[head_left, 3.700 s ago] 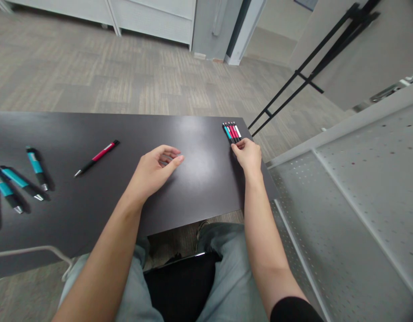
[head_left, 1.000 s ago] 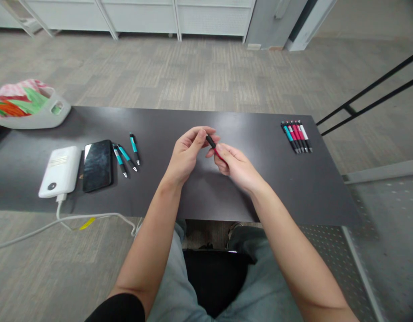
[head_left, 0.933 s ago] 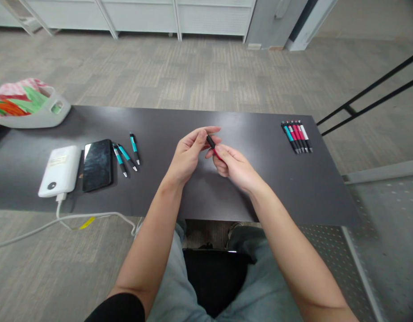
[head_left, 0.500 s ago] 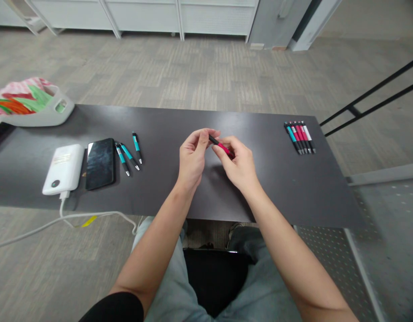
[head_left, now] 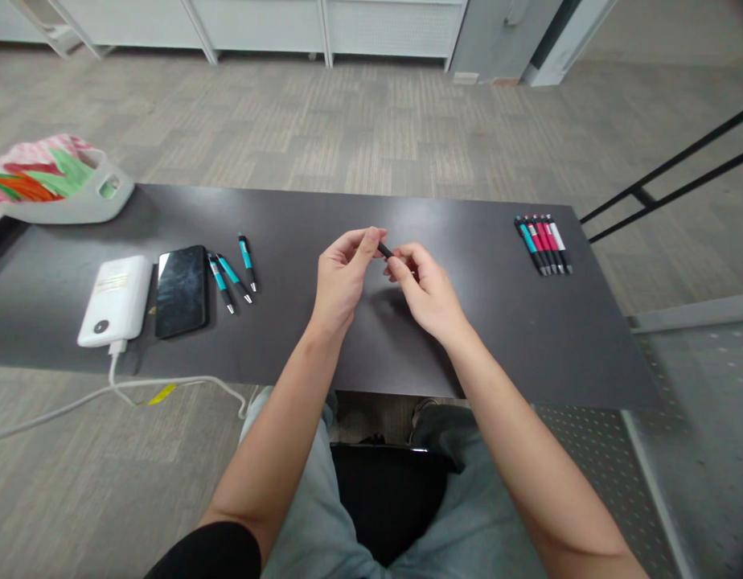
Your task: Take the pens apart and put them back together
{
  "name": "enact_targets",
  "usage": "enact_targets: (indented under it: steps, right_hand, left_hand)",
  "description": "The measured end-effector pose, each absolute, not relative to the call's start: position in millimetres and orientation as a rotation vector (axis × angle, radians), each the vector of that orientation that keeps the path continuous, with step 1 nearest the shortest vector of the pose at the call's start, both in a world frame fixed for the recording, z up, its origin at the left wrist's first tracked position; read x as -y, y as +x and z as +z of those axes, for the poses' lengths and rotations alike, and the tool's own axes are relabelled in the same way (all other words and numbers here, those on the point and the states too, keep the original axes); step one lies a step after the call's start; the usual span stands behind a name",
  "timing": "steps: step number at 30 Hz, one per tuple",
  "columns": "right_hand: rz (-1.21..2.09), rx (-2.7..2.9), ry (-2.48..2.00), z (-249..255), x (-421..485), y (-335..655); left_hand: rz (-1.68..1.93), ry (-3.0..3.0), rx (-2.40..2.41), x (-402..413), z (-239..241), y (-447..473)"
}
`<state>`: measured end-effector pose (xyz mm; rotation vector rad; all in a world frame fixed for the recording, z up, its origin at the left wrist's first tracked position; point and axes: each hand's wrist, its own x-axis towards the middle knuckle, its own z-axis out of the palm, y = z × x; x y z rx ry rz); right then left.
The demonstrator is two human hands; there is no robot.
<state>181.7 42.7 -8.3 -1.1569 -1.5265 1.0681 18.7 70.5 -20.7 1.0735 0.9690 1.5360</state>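
Both my hands meet above the middle of the dark table (head_left: 516, 338). My left hand (head_left: 341, 277) pinches the black end of a red-and-black pen (head_left: 384, 251) between thumb and fingers. My right hand (head_left: 425, 289) is closed around the pen's body, which is mostly hidden inside its fingers. Three teal pens (head_left: 231, 273) lie loose on the table to the left. A neat row of several teal, red and white pens (head_left: 543, 244) lies near the far right corner.
A black phone (head_left: 180, 289) and a white power bank (head_left: 114, 299) with a cable hanging off the front edge lie at the left. A grey bag (head_left: 51, 185) with colourful contents sits at the far left corner. A black metal stand (head_left: 667, 181) rises right of the table.
Since 3.7 s ago the lone red pen has been picked up and is held in both hands. In the last second my right hand closed further over it, hiding its red body.
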Motion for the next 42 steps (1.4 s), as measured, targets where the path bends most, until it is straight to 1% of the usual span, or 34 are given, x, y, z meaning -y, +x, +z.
enact_targets:
  steps: [5,11,14,18,20,25,27,29,31,34,37,39,42]
  right_hand:
    - [1.060,1.523,-1.146,-10.5,-43.3,184.4]
    - [1.040,1.570,-1.217,-15.0,-50.9,203.4]
    - [1.013,1.556,-1.253,-19.6,-56.6,212.2]
    - [0.988,1.552,-1.278,-22.5,-59.9,216.3]
    - [0.983,1.550,-1.280,-21.7,-59.7,216.2]
    - [1.000,1.562,-1.267,-20.0,-58.7,215.4]
    - [1.028,1.541,-1.263,-20.0,-58.3,213.5]
    - [1.121,1.486,-1.235,-18.3,-56.7,209.0]
    - [1.306,1.407,-1.166,-12.9,-52.6,202.1]
    - [1.606,1.269,-1.023,1.1,-42.8,189.8]
    - [1.797,1.185,-0.924,12.8,-33.6,180.3]
    - [1.825,1.165,-0.907,14.1,-30.5,176.8]
    - [1.649,1.211,-0.967,8.2,-30.0,174.8]
  left_hand:
    - [1.543,1.112,-1.061,-73.9,-20.9,8.5]
    - [1.492,1.427,-1.295,-84.9,-19.1,-43.5]
    - [1.347,1.594,-1.498,-86.4,-22.6,-67.7]
    - [0.984,1.766,-1.725,-84.5,-26.2,-78.8]
    - [0.867,1.810,-1.797,-83.4,-26.6,-78.1]
    - [0.838,1.761,-1.850,-83.1,-27.7,-80.9]
    - [0.896,1.736,-1.816,-82.9,-26.9,-82.9]
    - [1.007,1.731,-1.662,-81.8,-23.4,-80.1]
    - [1.114,1.688,-1.366,-79.1,-16.9,-69.9]
    - [1.160,1.512,-0.925,-71.4,-4.9,-44.5]
    - [1.147,1.376,-0.747,-62.0,2.6,-18.6]
    - [1.173,1.320,-0.745,-57.3,2.8,-4.0]
    - [1.313,1.228,-0.838,-53.7,-1.9,16.5]
